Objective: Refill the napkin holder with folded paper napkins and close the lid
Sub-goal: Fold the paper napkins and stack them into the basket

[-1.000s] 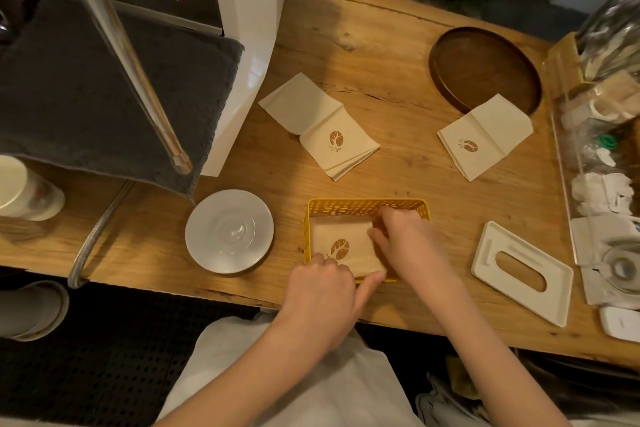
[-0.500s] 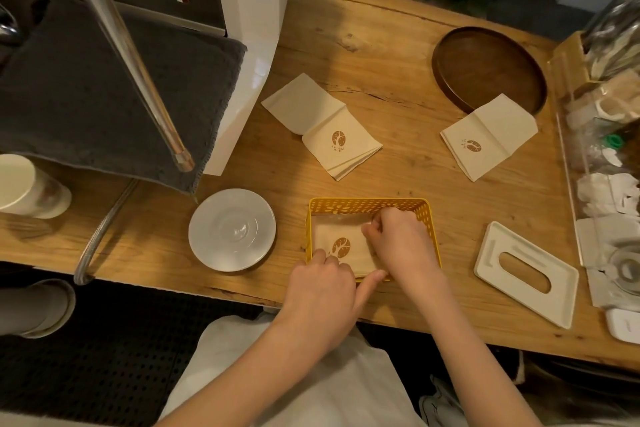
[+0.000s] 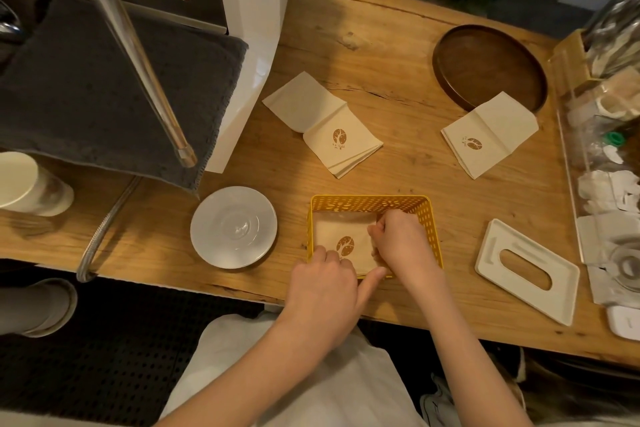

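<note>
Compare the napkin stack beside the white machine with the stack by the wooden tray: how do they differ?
The left napkin stack lies wholly on the table, while the right napkin stack has its far corner over the rim of the wooden tray. The left napkin stack's opened flap points far-left, and the right napkin stack's points far-right. Both are beige with a brown logo, and both sit outside the yellow holder.
</note>
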{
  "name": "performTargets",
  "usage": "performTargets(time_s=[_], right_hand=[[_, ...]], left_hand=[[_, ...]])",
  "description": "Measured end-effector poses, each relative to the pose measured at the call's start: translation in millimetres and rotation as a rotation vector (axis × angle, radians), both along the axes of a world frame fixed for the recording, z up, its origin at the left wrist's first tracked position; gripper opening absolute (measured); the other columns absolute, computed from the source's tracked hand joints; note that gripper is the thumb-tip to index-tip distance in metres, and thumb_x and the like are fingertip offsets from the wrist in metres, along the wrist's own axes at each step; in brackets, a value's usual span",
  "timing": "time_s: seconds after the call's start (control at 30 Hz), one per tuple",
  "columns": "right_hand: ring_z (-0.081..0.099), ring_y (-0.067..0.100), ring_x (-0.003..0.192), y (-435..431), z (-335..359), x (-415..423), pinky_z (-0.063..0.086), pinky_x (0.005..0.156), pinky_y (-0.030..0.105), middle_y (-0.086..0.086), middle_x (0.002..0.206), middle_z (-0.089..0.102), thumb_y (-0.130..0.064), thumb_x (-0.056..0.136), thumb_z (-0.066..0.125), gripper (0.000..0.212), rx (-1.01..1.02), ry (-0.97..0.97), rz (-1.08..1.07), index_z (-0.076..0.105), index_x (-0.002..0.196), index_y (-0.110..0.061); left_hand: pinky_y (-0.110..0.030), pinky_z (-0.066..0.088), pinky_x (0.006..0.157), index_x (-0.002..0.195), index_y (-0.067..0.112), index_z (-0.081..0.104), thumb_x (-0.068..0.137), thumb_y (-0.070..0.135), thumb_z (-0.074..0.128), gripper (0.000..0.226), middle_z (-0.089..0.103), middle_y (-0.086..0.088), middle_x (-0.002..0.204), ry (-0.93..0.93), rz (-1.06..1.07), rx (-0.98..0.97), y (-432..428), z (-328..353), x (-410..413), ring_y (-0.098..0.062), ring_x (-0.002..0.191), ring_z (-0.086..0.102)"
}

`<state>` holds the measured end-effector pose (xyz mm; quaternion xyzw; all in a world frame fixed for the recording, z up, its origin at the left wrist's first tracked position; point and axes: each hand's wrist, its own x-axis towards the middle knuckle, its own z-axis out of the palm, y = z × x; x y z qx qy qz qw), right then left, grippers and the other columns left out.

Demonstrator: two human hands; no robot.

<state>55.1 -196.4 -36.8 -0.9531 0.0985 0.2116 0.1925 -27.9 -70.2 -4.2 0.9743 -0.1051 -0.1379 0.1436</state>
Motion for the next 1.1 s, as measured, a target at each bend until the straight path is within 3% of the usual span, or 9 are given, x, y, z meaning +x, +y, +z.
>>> performTargets(time_s=[0.23,0.47,0.6,0.67,0.73,0.8,0.93,1.03,1.1], right_hand=[[0.071,0.032,0.077,-0.2,-5.1,1.3,0.059,0.074,0.043,0.017,0.082,0.072,-0.019,0.093,0.051,0.026,0.006,0.007,-0.020,0.068,0.084,-0.001],[0.065,0.035,0.093,5.5,5.0,0.7,0.050,0.075,0.031,0.019,0.100,0.069,-0.020,0.097,0.048,0.025,-0.107,0.027,0.017,0.064,0.095,0.000],[0.062,0.038,0.103,2.1,22.0,-4.6,0.047,0.077,0.036,0.019,0.108,0.065,-0.024,0.098,0.050,0.023,-0.247,0.015,0.096,0.062,0.102,-0.005],[0.064,0.035,0.096,-0.1,27.3,-4.1,0.050,0.077,0.036,0.016,0.098,0.067,-0.027,0.094,0.054,0.017,-0.200,0.027,0.148,0.061,0.089,-0.012],[0.064,0.029,0.087,-0.8,29.7,-2.4,0.051,0.072,0.033,0.010,0.092,0.066,-0.025,0.092,0.057,0.012,-0.101,0.045,0.191,0.059,0.086,-0.015],[0.062,0.019,0.085,1.0,29.0,-1.2,0.051,0.070,0.029,0.003,0.095,0.066,-0.022,0.093,0.057,0.007,0.013,0.082,0.266,0.064,0.094,-0.019],[0.057,0.005,0.091,6.9,24.3,0.3,0.041,0.070,0.011,-0.005,0.113,0.065,-0.019,0.094,0.059,0.022,0.193,0.152,0.372,0.064,0.115,-0.024],[0.053,0.005,0.099,7.8,21.0,0.6,0.039,0.079,0.013,-0.005,0.122,0.061,-0.021,0.094,0.060,0.036,0.219,0.136,0.416,0.057,0.129,-0.027],[0.052,0.009,0.102,5.7,18.8,0.9,0.039,0.084,0.018,0.000,0.123,0.059,-0.025,0.095,0.058,0.039,0.186,0.116,0.449,0.053,0.134,-0.029]], left_hand=[[-0.030,0.036,0.061,0.094,0.014,0.067,0.080,0.061,-0.015,0.095,0.067,-0.006,0.095,-0.028,-0.055,0.038,-0.5,-3.2,-1.5,-0.022,0.093,0.058],[-0.031,0.034,0.062,0.100,0.011,0.066,0.098,0.059,0.013,0.072,0.066,-0.010,0.102,0.093,-0.090,0.159,-4.1,11.5,4.6,-0.025,0.097,0.058],[-0.033,0.036,0.065,0.127,0.008,0.052,0.102,0.044,0.020,0.054,0.057,-0.019,0.113,0.141,-0.161,0.175,-1.1,18.2,9.7,-0.030,0.103,0.053],[-0.036,0.035,0.064,0.140,0.013,0.032,0.103,0.027,0.029,0.040,0.053,-0.023,0.114,0.190,-0.280,0.143,2.0,25.2,13.2,-0.035,0.103,0.050],[-0.036,0.033,0.062,0.138,0.013,0.032,0.102,0.024,0.027,0.038,0.053,-0.024,0.113,0.221,-0.279,0.141,3.1,26.4,17.1,-0.036,0.101,0.049],[-0.035,0.032,0.059,0.133,0.011,0.037,0.102,0.025,0.024,0.037,0.054,-0.024,0.110,0.226,-0.300,0.187,1.7,25.2,19.6,-0.035,0.096,0.049],[-0.033,0.030,0.057,0.124,0.003,0.048,0.098,0.034,0.013,0.054,0.053,-0.027,0.111,0.241,-0.268,0.241,-1.4,17.0,20.1,-0.032,0.096,0.042],[-0.035,0.031,0.061,0.133,0.003,0.041,0.087,0.035,0.000,0.069,0.050,-0.029,0.116,0.232,-0.262,0.238,-1.7,18.5,21.0,-0.034,0.103,0.044],[-0.036,0.034,0.065,0.138,0.009,0.033,0.095,0.031,0.011,0.054,0.046,-0.031,0.123,0.241,-0.287,0.263,-0.6,24.3,22.4,-0.039,0.110,0.044]])
